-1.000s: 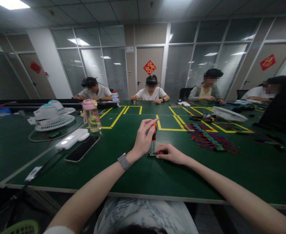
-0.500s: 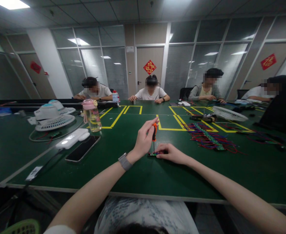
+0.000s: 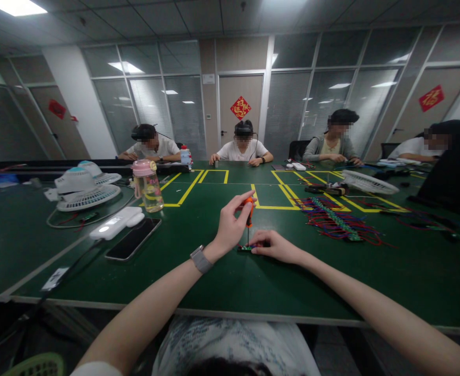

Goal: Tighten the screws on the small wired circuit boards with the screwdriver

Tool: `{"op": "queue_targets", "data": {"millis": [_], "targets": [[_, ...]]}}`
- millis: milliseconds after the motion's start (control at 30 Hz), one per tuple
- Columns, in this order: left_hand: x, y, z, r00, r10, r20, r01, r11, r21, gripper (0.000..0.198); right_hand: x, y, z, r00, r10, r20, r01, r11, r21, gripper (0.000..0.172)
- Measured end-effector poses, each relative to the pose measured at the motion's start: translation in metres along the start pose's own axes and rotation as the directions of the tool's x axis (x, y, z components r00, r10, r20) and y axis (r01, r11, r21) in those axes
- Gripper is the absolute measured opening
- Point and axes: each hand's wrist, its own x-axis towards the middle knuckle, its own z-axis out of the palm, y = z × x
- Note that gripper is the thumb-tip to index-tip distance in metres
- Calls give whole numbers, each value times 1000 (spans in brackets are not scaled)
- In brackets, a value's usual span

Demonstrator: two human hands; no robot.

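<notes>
The person's left hand [image 3: 232, 222] held an orange-and-black screwdriver [image 3: 250, 216] upright, fingers closed about its handle, its tip down at a small green circuit board [image 3: 244, 249] on the near middle of the surface [image 3: 312, 297]. The right hand [image 3: 280, 247] pinched the board's right end, fingers drawn narrow. Work on this piece looked under way rather than finished; how much remained beneath the tip was too small to tell. Farther right, a row of wired boards [image 3: 335, 218] lay apart from both hands.
</notes>
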Motion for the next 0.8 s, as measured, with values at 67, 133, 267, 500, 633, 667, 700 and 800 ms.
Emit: {"op": "queue_targets", "data": {"millis": [67,133,267,500,633,667,700,800], "targets": [[0,1,0,999,16,-38,-13,997,82,26,0,0,0,1000,-2,0,2,1000,1,27],[0,2,-1,997,33,-71,-21,986,166,21,0,0,0,1000,-8,6,8,1000,9,27],[1,3,-2,999,35,-34,-31,991,126,29,0,-1,0,1000,-12,12,11,1000,17,27],[1,3,-1,997,34,-65,-26,994,107,24,0,0,0,1000,-3,1,3,1000,29,30],[2,5,-2,997,48,-52,-41,991,128,26,0,0,0,1000,-9,0,9,1000,22,27],[2,4,-2,999,41,-28,-38,995,89,29,0,0,0,1000,-10,-2,10,1000,21,27],[2,4,-2,999,32,-7,-32,998,45,31,0,-1,0,1000,-9,-2,9,1000,20,27],[2,2,-2,1000,16,0,-16,1000,-8,31,0,-1,0,1000,-6,3,5,1000,15,27]]}}
